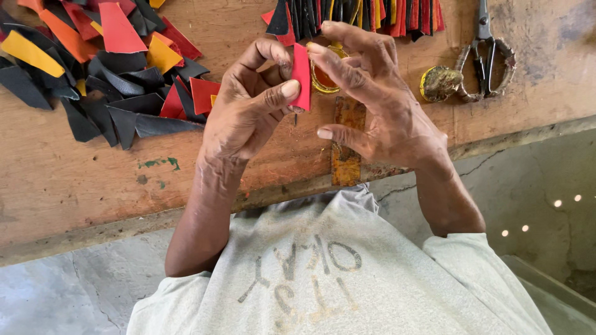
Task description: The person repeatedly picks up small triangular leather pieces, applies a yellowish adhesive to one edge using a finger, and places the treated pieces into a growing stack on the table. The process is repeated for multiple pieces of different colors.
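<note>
Closest to the lens, a pale grey T-shirt (pixel 335 273) fills the bottom of the view, and beyond it runs the worn wooden counter (pixel 74 180), stained and scuffed. On its far left lies a loose heap of black, red, orange and yellow leather offcuts (pixel 105 68); at the top centre a fanned row of similar strips (pixel 366 13) sits in order. To the right rest metal shears (pixel 487 53) beside a small grimy round tin (pixel 439 82), and a rusty flat metal strip (pixel 345 149) lies at the counter's near edge. Both hands meet above the counter's middle: the left hand (pixel 248 115) pinches a small red leather piece (pixel 302 75) between thumb and forefinger, holding it upright, while the right hand (pixel 379 105) touches its other edge with its fingertips, the remaining fingers spread. An open yellowish pot (pixel 323 77) shows just behind. Handling such a thin piece well seems to call for a firm pinch low down and light, even pressure along the edge.
</note>
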